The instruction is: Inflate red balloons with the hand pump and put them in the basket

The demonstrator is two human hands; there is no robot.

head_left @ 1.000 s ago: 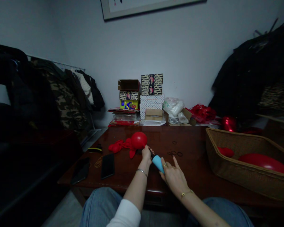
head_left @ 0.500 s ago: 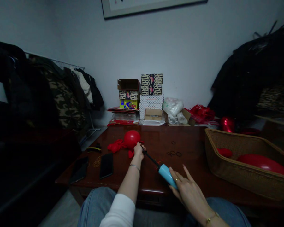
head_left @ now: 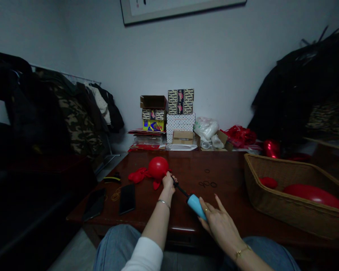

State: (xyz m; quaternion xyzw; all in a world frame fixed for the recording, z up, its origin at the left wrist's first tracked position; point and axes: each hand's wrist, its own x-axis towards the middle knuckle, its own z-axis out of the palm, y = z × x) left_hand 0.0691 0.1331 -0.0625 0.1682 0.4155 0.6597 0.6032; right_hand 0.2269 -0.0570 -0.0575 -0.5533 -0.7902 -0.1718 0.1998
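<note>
Red balloon [head_left: 158, 166] just beyond and left of the left hand [head_left: 168, 182], fingers closed at its neck, exact grip hidden. Blue pump [head_left: 196, 206], long axis slanting nearward to the right hand [head_left: 222, 226], wrapped on its barrel, farther from balloon.

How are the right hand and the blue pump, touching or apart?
Touching. The head view shows the right hand with its fingers against the blue pump.
</note>
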